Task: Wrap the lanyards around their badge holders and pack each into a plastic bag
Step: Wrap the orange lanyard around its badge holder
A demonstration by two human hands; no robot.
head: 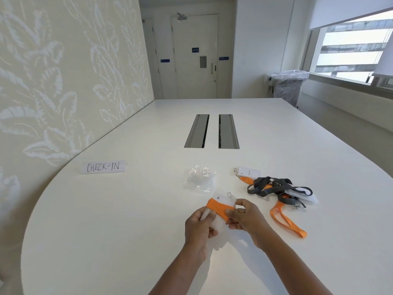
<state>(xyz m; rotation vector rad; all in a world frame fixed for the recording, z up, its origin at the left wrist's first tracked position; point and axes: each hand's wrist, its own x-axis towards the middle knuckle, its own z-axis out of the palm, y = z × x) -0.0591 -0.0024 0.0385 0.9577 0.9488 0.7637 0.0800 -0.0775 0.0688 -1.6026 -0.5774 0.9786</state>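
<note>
A white, rounded table (127,209) is seen from above, with two bare hands held just over its near edge. A clear, soft-looking badge holder (217,220) is pinched between them: the left hand (198,227) is closed on its left side, and the right hand (244,218) presses thumb and fingers together on the wound end of an orange lanyard (219,208). The flat woven strap is already wrapped in a band across the holder, its metal clip (229,194) showing at the top, so the wrapping of this one appears almost finished; it has not yet been bagged. Just beyond the hands, a crinkled, glossy stack of plastic bags (201,180) lies unused. To the right, a tangle of grey and orange lanyards (278,190) with their holders lies loose (at least two, exact count unclear), still to be wrapped and packed. A handwritten "CHECK-IN" sign (103,167) stands at far left
</note>
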